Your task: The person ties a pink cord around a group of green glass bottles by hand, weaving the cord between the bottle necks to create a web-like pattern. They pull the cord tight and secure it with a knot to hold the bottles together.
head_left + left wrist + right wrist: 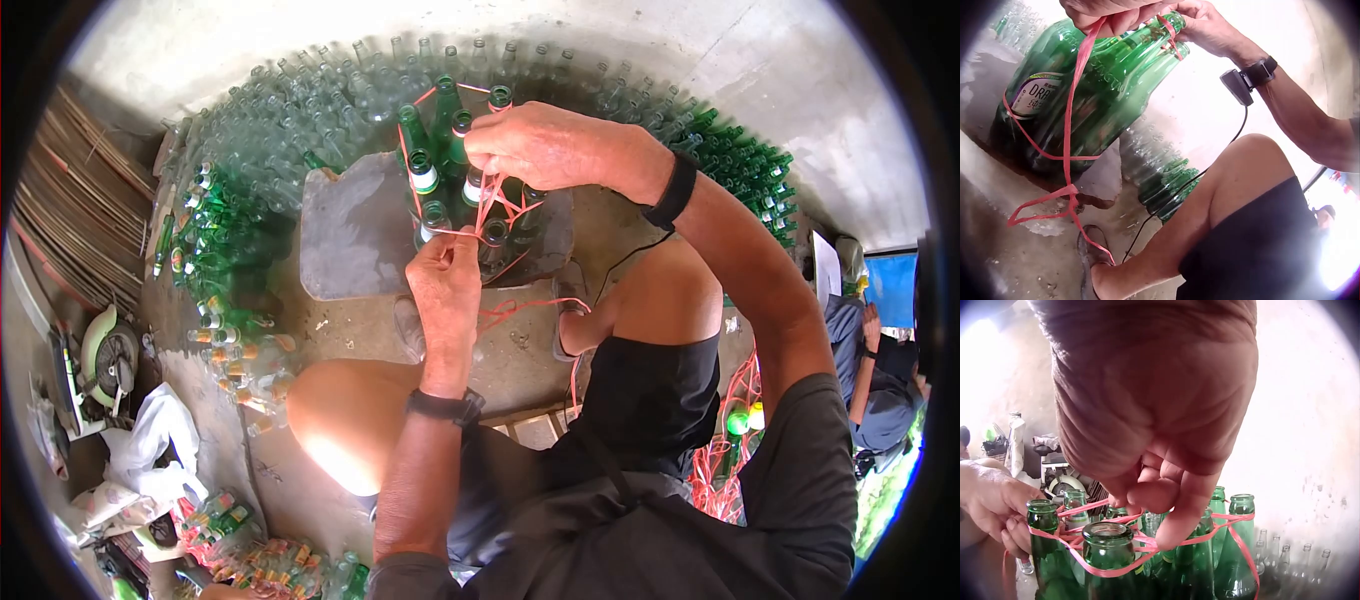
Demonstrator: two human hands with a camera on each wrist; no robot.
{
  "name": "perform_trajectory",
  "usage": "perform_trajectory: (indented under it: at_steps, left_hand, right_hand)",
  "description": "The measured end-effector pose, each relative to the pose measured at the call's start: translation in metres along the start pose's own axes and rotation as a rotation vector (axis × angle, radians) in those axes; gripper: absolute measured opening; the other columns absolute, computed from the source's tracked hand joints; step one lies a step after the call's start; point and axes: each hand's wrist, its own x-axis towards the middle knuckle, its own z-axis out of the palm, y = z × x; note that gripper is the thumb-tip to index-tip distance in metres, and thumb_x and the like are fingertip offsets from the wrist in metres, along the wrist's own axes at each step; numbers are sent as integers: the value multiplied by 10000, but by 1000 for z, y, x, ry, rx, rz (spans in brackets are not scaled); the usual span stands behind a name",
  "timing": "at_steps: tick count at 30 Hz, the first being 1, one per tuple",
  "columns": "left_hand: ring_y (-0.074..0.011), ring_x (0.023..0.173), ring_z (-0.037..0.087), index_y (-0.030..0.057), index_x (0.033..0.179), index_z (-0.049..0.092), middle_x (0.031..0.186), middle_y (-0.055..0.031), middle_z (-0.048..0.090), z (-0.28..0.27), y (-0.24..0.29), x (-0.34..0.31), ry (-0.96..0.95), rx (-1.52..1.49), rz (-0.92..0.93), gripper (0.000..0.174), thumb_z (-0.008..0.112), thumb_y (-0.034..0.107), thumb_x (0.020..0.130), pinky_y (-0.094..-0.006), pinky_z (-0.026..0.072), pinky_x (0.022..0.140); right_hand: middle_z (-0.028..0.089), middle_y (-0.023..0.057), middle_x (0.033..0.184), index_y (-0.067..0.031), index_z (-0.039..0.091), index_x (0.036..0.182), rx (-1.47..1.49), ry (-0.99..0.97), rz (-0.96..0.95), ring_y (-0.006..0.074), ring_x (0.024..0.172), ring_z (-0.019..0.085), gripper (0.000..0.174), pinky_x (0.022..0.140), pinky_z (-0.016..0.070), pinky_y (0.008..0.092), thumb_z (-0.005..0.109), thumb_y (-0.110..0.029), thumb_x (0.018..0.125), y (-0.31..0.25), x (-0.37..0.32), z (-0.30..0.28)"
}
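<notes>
A cluster of green glass bottles (443,122) stands upright on a grey slab (345,240), with pink plastic string (1110,572) running around and between the necks. My left hand (447,280) pinches the string at the near side of the bunch; from its fingers a strand (1071,119) hangs down to a loose loop. Above the necks, my right hand (540,145) has its fingers curled down and grips string strands in the middle of the bunch. In the right wrist view, its palm (1154,412) covers part of the necks. One bottle (1041,94) carries a label.
Rows of clear bottles (300,110) line the wall behind, with more green bottles (740,170) to the right and left. Loose pink string (725,460) lies in a heap at right. A white bag (165,430) lies at left. Another person (880,390) is at far right.
</notes>
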Motion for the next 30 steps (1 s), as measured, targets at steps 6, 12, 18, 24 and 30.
perform_trajectory:
  at_steps: [6, 12, 18, 24, 30]
  left_hand:
    - [-17, 648, 391, -47, 988, 736, 775, 77, 565, 1, 2, -3, -9, -2, 14, 185, 705, 136, 988, -240, 273, 541]
    - [-15, 664, 396, -29, 1025, 744, 800, 80, 577, 4, 5, -6, -11, -53, -21, 165, 701, 127, 997, -238, 285, 557]
    - [-11, 689, 411, -20, 1031, 753, 801, 82, 584, 4, -6, -2, 12, -22, 22, 147, 687, 108, 1003, -232, 293, 574]
    - [-12, 690, 415, -33, 1007, 754, 795, 83, 587, 9, -3, -4, 42, -80, 18, 151, 685, 101, 999, -229, 293, 581]
    - [-25, 702, 458, -40, 1007, 754, 818, 61, 622, 6, 1, -4, 31, -44, 12, 161, 699, 111, 993, -228, 334, 606]
  right_hand:
    - [586, 120, 874, -26, 539, 924, -12, 56, -64, 370, 828, 624, 92, 733, 518, 466, 627, -9, 947, 5, 3, 8]
    - [566, 125, 854, -38, 531, 928, -31, 98, -86, 374, 790, 612, 131, 695, 508, 455, 640, 34, 921, 9, 5, 7]
    - [566, 117, 830, -31, 542, 896, -26, 118, -72, 365, 786, 620, 151, 681, 494, 448, 670, 43, 868, 20, 13, 15]
    - [655, 163, 755, -13, 657, 815, 64, 104, -42, 389, 754, 657, 62, 685, 505, 486, 657, -15, 877, 18, 25, 13]
    - [650, 164, 760, 11, 666, 847, 3, -6, 2, 374, 717, 647, 50, 662, 511, 457, 628, -13, 870, 16, 31, 8]
